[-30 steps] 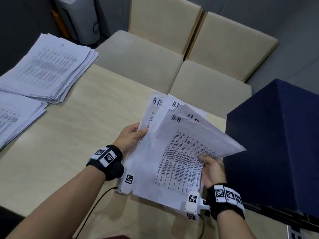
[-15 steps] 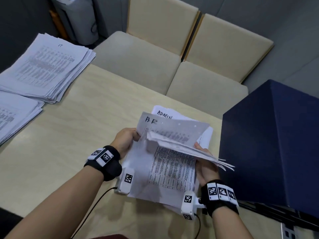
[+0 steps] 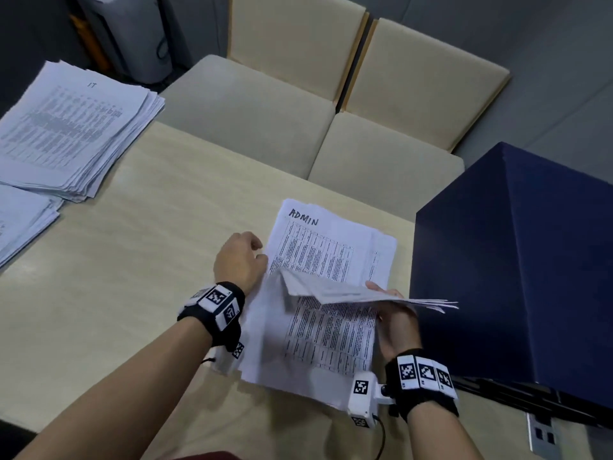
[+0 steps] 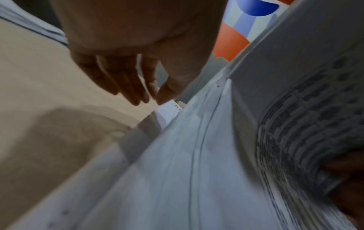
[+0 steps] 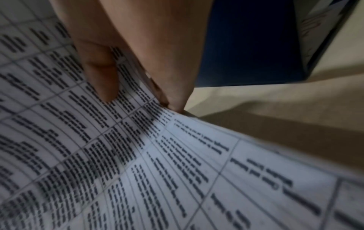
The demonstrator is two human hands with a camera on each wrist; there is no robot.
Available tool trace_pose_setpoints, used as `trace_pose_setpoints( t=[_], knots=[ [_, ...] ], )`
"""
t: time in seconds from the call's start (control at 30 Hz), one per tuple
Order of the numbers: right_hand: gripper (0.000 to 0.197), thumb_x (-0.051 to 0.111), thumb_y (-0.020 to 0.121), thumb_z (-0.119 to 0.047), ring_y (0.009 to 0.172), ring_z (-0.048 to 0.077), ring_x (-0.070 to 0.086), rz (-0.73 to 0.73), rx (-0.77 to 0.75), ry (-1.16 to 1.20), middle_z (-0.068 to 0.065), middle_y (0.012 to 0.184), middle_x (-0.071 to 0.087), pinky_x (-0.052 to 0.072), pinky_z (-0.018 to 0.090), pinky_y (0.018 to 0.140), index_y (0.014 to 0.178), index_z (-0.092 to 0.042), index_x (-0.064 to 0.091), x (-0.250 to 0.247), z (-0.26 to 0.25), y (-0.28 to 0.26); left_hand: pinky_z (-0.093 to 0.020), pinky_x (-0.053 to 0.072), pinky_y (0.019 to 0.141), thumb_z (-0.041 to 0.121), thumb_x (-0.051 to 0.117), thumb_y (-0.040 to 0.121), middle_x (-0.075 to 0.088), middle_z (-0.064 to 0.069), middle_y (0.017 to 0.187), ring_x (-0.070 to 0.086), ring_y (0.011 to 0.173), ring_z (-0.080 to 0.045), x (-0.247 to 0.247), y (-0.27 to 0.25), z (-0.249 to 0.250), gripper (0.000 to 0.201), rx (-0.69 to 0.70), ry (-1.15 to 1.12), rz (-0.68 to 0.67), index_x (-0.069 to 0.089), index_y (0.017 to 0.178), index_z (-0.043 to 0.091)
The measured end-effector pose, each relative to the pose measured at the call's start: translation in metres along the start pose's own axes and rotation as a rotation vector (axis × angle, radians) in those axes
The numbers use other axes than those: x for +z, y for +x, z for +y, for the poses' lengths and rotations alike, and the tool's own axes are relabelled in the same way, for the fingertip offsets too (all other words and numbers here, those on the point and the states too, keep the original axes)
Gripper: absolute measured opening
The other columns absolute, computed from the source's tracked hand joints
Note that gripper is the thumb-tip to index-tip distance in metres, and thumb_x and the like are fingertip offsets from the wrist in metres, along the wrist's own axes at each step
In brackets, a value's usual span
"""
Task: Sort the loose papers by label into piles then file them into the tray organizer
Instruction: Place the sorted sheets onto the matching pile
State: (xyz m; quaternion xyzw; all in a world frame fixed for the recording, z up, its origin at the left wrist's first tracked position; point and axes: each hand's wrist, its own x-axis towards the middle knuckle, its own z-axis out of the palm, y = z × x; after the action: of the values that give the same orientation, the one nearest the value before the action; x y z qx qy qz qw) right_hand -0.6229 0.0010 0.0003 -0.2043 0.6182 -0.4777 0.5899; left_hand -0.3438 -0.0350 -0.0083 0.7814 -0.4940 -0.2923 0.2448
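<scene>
Item: loose printed papers on our pale wooden table [image 3: 132,260], near to far.

Nearest, our right hand [image 3: 396,322] pinches a thin sheaf of white printed sheets [image 3: 358,292], thumb on top, lifted over the flat stack of white papers headed "ADMIN" [image 3: 318,247]. Our left hand [image 3: 240,260] hangs just beside that stack's left edge, fingers loosely curled, gripping nothing. To the right stands a dark navy box-shaped organizer [image 3: 517,260]. Farther left lie a thick white pile marked "IT" [image 3: 69,127] and a second white pile [image 3: 23,220]. Beyond the table, beige cushioned chairs [image 3: 265,104].
</scene>
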Motion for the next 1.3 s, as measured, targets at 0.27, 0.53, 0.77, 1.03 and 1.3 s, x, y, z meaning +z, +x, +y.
trace_pose_setpoints(
  t=[0.27, 0.53, 0.77, 1.03, 1.3],
  knots=[
    [0.023, 0.059, 0.079, 0.011, 0.089, 0.018, 0.065, -0.055, -0.178, 0.080, 0.003, 0.089, 0.065, 0.051, 0.032, 0.089, 0.088, -0.010, 0.056, 0.018, -0.046, -0.013, -0.035, 0.059, 0.086, -0.004, 0.076, 0.072, 0.072, 0.002, 0.113, 0.070, 0.100, -0.014, -0.031, -0.021, 0.007, 0.057, 0.224, -0.359, -0.589, 0.059, 0.122, 0.016],
    [0.034, 0.068, 0.091, -0.047, 0.124, 0.023, 0.063, -0.070, -0.607, 0.028, 0.006, 0.123, 0.070, 0.048, 0.047, 0.110, 0.117, -0.026, 0.066, 0.081, -0.098, -0.076, -0.026, 0.059, 0.075, 0.015, 0.071, 0.090, 0.074, 0.004, 0.100, 0.072, 0.090, -0.011, -0.067, -0.044, 0.073, 0.022, 0.333, -0.834, -0.058, 0.065, 0.111, 0.014],
    [0.035, 0.076, 0.086, -0.033, 0.107, 0.005, 0.063, -0.085, -0.424, -0.237, -0.014, 0.114, 0.064, 0.045, 0.020, 0.095, 0.113, -0.031, 0.054, 0.082, -0.048, -0.083, -0.047, 0.059, 0.085, 0.047, 0.077, 0.080, 0.066, -0.009, 0.117, 0.068, 0.104, -0.025, -0.042, -0.043, 0.028, 0.063, 0.098, -0.756, -0.175, 0.051, 0.125, 0.011],
    [0.041, 0.069, 0.095, -0.033, 0.116, 0.013, 0.060, -0.031, -0.451, -0.372, -0.004, 0.123, 0.066, 0.043, 0.027, 0.102, 0.131, -0.015, 0.060, 0.115, -0.044, -0.065, -0.034, 0.060, 0.077, 0.041, 0.066, 0.091, 0.072, -0.001, 0.102, 0.071, 0.089, -0.017, -0.062, -0.044, -0.010, 0.034, 0.116, -0.720, -0.144, 0.062, 0.115, 0.017],
    [0.024, 0.060, 0.100, -0.031, 0.099, -0.004, 0.059, -0.240, -0.421, -0.322, -0.024, 0.104, 0.058, 0.039, 0.019, 0.092, 0.121, -0.027, 0.051, 0.213, -0.024, -0.089, -0.014, 0.042, 0.049, 0.019, 0.061, 0.098, 0.064, 0.010, 0.067, 0.059, 0.053, 0.000, -0.165, -0.035, -0.086, 0.015, 0.077, -0.689, -0.175, 0.062, 0.084, 0.015]
  ],
)
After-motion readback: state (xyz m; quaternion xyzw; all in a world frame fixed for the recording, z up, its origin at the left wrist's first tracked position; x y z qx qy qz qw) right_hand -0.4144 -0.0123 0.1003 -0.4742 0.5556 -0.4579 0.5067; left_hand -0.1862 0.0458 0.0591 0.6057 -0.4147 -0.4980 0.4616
